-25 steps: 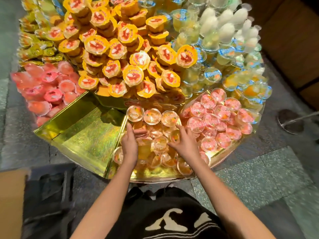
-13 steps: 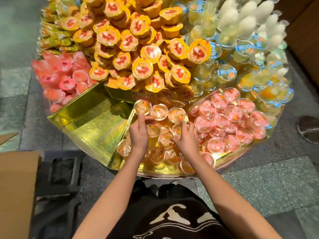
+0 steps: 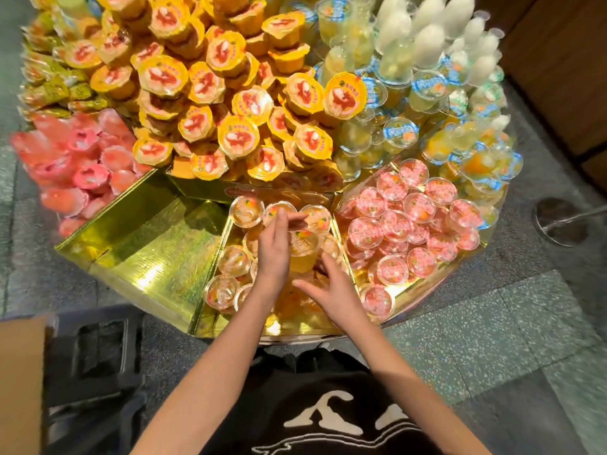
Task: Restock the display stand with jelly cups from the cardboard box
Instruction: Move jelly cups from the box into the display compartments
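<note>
Clear jelly cups (image 3: 247, 212) with orange fruit fill a gold wedge compartment (image 3: 295, 326) of the display stand, with a row of three along its back. My left hand (image 3: 274, 251) reaches into it with straight fingers, whose tips touch the middle back cup (image 3: 275, 207). An amber jelly cup (image 3: 303, 252) lies tilted just right of that palm. Nearer me, my right hand (image 3: 335, 292) rests with spread fingers on the cups. A corner of the cardboard box (image 3: 19, 372) shows at lower left.
The gold compartment (image 3: 147, 257) to the left holds nothing. Pink-lidded cups (image 3: 410, 224) fill the wedge to the right; yellow-lidded cups (image 3: 230, 110) are piled behind, pink ones (image 3: 75, 169) at far left. A black stool (image 3: 95, 353) stands by the box.
My left hand has reached farther back, to the rear row of cups. My right hand has drawn back toward me and spread. The view has shifted right and closer.
</note>
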Demonstrator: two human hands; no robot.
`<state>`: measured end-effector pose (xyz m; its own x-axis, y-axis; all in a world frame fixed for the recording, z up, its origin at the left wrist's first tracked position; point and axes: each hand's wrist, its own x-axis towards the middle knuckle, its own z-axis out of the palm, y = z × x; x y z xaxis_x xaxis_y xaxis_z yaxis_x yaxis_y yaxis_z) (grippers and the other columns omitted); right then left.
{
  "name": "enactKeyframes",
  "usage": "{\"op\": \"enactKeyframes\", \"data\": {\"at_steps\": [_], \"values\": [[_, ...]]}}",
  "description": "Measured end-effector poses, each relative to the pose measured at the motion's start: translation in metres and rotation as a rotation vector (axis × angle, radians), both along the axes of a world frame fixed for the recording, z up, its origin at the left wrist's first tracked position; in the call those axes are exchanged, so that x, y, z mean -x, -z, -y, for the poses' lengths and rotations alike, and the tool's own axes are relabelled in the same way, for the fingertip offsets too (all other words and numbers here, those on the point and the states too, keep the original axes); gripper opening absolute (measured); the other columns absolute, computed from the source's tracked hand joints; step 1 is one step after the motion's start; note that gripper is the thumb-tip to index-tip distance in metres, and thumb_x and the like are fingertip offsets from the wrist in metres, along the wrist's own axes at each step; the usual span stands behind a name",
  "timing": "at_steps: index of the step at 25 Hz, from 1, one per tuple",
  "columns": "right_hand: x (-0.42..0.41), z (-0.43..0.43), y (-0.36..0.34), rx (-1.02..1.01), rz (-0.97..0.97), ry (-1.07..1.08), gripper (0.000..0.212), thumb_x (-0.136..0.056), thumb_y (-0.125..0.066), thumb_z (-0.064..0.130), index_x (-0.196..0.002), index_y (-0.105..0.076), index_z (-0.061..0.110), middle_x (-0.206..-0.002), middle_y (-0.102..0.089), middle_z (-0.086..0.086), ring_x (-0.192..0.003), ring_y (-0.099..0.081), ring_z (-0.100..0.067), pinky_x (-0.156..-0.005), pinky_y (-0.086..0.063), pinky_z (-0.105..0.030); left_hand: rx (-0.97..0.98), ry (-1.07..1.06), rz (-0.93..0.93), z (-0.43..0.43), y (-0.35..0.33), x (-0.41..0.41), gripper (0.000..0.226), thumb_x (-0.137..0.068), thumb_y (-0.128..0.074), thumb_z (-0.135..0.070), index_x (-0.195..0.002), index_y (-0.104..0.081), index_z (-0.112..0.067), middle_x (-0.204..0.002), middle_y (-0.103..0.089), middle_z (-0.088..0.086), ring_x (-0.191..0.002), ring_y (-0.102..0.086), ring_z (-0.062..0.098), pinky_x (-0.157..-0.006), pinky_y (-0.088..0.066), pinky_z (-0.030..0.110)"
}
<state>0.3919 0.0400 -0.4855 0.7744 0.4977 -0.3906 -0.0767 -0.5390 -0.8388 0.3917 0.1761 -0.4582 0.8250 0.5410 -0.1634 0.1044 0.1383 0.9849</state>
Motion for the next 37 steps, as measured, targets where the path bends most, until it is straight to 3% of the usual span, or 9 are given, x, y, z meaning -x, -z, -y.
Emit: {"op": "enactKeyframes", "data": {"at_steps": [3,7,14,17,22,28,31,34,37], "values": [[-0.004,0.001,0.002,-0.053,0.006,0.124,0.059,-0.085,-0.073,0.036,-0.137,-0.048,0.023,-0.125,-0.062,0.007,-0.116,-0.058,-0.013,-0.099,-0.049,-0.033,-0.052,0.382,-0.143,-0.003,-0.008,-0.001,0.019,-0.100,-0.052,-0.028,-0.114,-0.065,-0.022,-0.118,-0.063,-0.005,-0.102,-0.058,-0.010,-0.086,-0.045,0.010],[-0.005,0.013,0.000,-0.024,0.044,0.128,0.072,-0.084,-0.074,0.032,-0.147,-0.040,0.025,-0.136,-0.053,0.003,-0.119,-0.053,-0.012,-0.101,-0.046,-0.031,-0.099,0.723,-0.330,-0.028,-0.013,0.007,0.053,-0.086,-0.072,-0.031,-0.134,-0.053,-0.036,-0.135,-0.048,-0.022,-0.123,-0.045,-0.008,-0.098,-0.037,0.010],[-0.014,0.024,-0.002,0.118,0.244,0.135,0.055,-0.093,-0.063,0.017,-0.144,-0.042,0.016,-0.140,-0.047,-0.003,-0.133,-0.037,-0.017,-0.111,-0.032,-0.032,-0.527,0.508,-0.513,-0.041,0.022,0.013,0.088,-0.068,-0.088,-0.034,-0.142,-0.044,-0.021,-0.144,-0.044,0.001,-0.130,-0.045,0.018,-0.105,-0.037,0.030],[-0.015,0.038,0.002,0.185,0.283,0.187,0.046,-0.096,-0.058,0.017,-0.140,-0.046,0.014,-0.135,-0.051,-0.004,-0.129,-0.041,-0.017,-0.103,-0.032,-0.025,-0.525,0.445,-0.572,-0.027,0.037,0.017,0.087,-0.071,-0.087,-0.028,-0.143,-0.039,-0.020,-0.141,-0.034,0.005,-0.124,-0.047,0.021,-0.099,-0.038,0.029],[-0.023,0.047,0.013,0.231,0.246,0.151,0.050,-0.096,-0.059,0.018,-0.143,-0.043,0.017,-0.140,-0.047,-0.003,-0.131,-0.042,-0.020,-0.105,-0.035,-0.031,-0.519,0.326,-0.553,-0.004,0.056,0.016,0.083,-0.076,-0.084,-0.022,-0.144,-0.036,-0.021,-0.137,-0.025,0.005,-0.092,-0.046,0.010,-0.081,-0.040,0.021],[-0.038,0.032,0.014,0.241,0.062,0.150,0.054,-0.099,-0.055,0.024,-0.149,-0.036,0.021,-0.151,-0.036,-0.005,-0.130,-0.042,-0.018,-0.098,-0.031,-0.026,-0.556,0.208,-0.525,0.001,0.074,0.012,0.085,-0.078,-0.083,-0.024,-0.147,-0.034,-0.029,-0.138,-0.030,0.002,-0.087,-0.055,0.013,-0.060,-0.040,0.016],[-0.043,0.021,0.018,0.236,0.041,0.095,0.059,-0.098,-0.057,0.030,-0.151,-0.032,0.026,-0.153,-0.034,-0.003,-0.136,-0.037,-0.020,-0.104,-0.031,-0.029,-0.560,0.206,-0.530,-0.006,0.074,0.012,0.086,-0.078,-0.082,-0.026,-0.148,-0.032,-0.029,-0.141,-0.032,0.002,-0.093,-0.054,0.012,-0.074,-0.050,0.030],[-0.045,0.015,0.025,0.213,0.026,0.068,0.063,-0.096,-0.059,0.032,-0.152,-0.029,0.030,-0.155,-0.034,-0.002,-0.141,-0.033,-0.021,-0.108,-0.029,-0.031,-0.545,0.221,-0.534,-0.009,0.074,0.015,0.085,-0.080,-0.081,-0.026,-0.150,-0.032,-0.025,-0.145,-0.029,0.002,-0.106,-0.049,0.012,-0.085,-0.047,0.030],[-0.045,0.016,0.030,0.196,0.004,0.073,0.064,-0.097,-0.058,0.033,-0.153,-0.026,0.031,-0.156,-0.035,-0.001,-0.127,-0.048,-0.021,-0.113,-0.035,-0.042,-0.504,0.252,-0.521,-0.012,0.074,0.019,0.086,-0.080,-0.080,-0.024,-0.151,-0.032,-0.027,-0.148,-0.027,-0.001,-0.113,-0.039,0.005,-0.094,-0.044,0.030]]}}
